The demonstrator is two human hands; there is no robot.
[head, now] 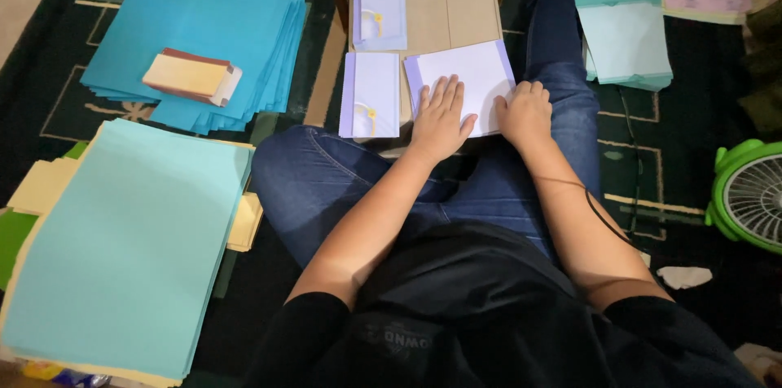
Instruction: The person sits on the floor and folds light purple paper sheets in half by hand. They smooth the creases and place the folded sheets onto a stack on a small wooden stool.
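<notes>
A pale lavender sheet of paper [481, 70] lies folded on a small wooden lap table [456, 5] in front of me. My left hand [441, 115] rests flat on the sheet's lower left part, fingers spread a little. My right hand [525, 111] presses with curled fingers on the sheet's lower right edge, over my knee. Two finished lavender envelopes with yellow string clasps lie beside it: one [371, 95] just left of my left hand, another [380, 5] farther back on the table.
A stack of bright blue sheets [244, 21] with a tan box [193, 76] on it lies far left. A large pile of light blue paper [122, 249] sits near left. Pale teal envelopes [626, 38] lie right, a green fan [749, 192] at the right edge.
</notes>
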